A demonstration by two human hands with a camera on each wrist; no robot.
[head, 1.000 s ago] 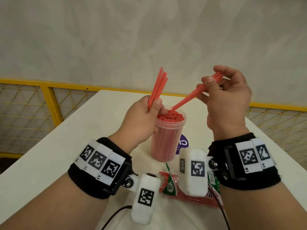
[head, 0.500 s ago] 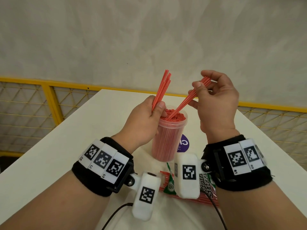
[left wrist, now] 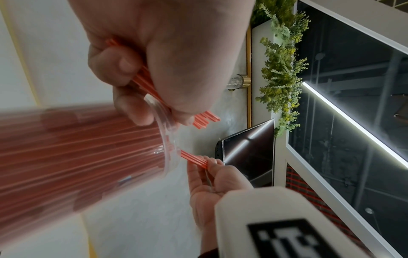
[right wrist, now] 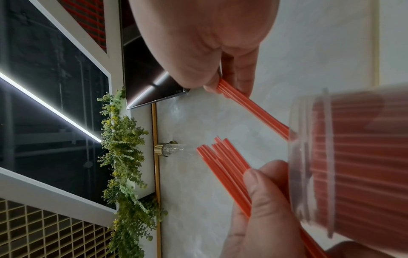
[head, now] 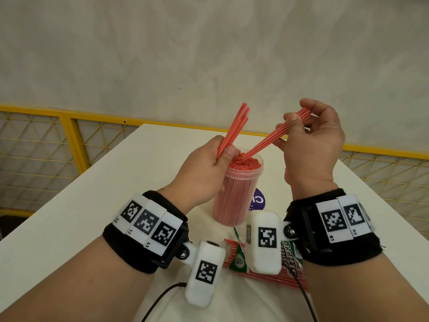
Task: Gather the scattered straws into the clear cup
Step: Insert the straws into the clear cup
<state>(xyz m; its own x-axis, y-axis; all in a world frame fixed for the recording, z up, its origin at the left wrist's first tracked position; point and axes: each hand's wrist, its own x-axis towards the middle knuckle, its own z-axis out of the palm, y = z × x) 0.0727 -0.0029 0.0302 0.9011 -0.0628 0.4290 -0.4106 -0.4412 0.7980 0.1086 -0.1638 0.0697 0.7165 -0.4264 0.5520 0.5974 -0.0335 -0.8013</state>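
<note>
Clear cup (head: 234, 194) stands upright on the white bench (head: 69, 219), centre of the head view, packed with red straws standing on end, tops level with the rim.

Your left hand (head: 199, 175) sits against the cup's left side near the rim. Its grip is pinched on a small bundle of straws (head: 232, 130); long axis steep, upper ends splayed and pointing up and slightly right. In the left wrist view the curled fingers (left wrist: 117, 64) clamp the bundle next to the cup rim.

Your right hand (head: 311, 145) is raised to the cup's upper right, wrist bent, thumb and fingertips pinching a second bundle (head: 267, 140). Its long axis slants from the hand down-left, lower ends touching the packed straw tops in the cup mouth.

Against the frame half a second back: both hands are in almost the same place, the right bundle's tips remain at the cup mouth, and the left bundle keeps its steep tilt.

Lower centre, behind the wrist units: a printed straw packet (head: 239, 261) lies flat on the bench. A purple sticker (head: 258, 202) shows just right of the cup base.
</note>
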